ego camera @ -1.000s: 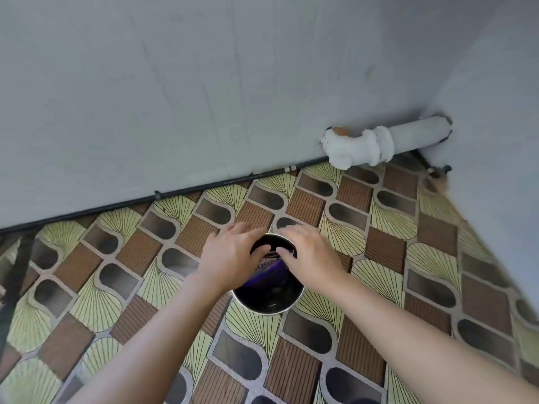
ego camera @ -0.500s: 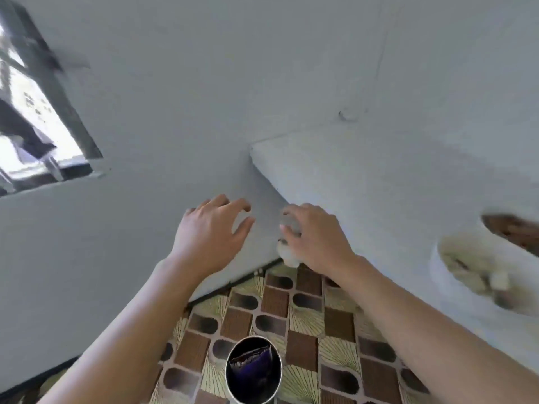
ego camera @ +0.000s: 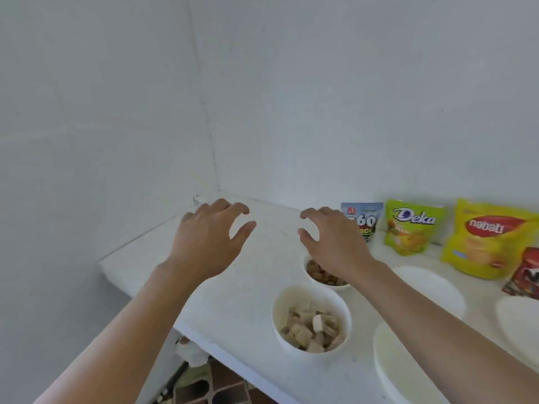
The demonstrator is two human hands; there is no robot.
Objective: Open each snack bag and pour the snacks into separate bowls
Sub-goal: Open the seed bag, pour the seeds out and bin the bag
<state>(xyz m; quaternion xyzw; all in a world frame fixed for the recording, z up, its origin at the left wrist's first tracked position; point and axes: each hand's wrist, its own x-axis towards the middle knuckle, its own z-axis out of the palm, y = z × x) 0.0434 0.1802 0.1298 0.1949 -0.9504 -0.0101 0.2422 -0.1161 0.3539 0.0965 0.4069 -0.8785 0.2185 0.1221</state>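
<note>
My left hand (ego camera: pixel 208 243) and my right hand (ego camera: pixel 335 243) hover empty above the white counter (ego camera: pixel 233 310), fingers spread and loosely bent. A white bowl of pale wafer pieces (ego camera: pixel 311 322) sits near the counter's front. Behind it, a bowl of brown snacks (ego camera: pixel 322 277) is partly hidden under my right wrist. Along the back wall stand a blue-grey snack bag (ego camera: pixel 366 220), a green Deka bag (ego camera: pixel 412 225) and a yellow Nabati bag (ego camera: pixel 487 237). A red bag (ego camera: pixel 525 275) lies at the right edge.
Three more white bowls, nothing visible in them, sit to the right: one (ego camera: pixel 431 287) behind my right forearm, one (ego camera: pixel 399 368) at the front, one (ego camera: pixel 519 325) at the frame's edge. The counter ends in a wall corner at the left. Patterned floor tiles (ego camera: pixel 210 386) show below.
My view has swung up from the floor, where my hands were at a metal bin holding a purple wrapper, to the counter. Both hands have come up empty over the counter.
</note>
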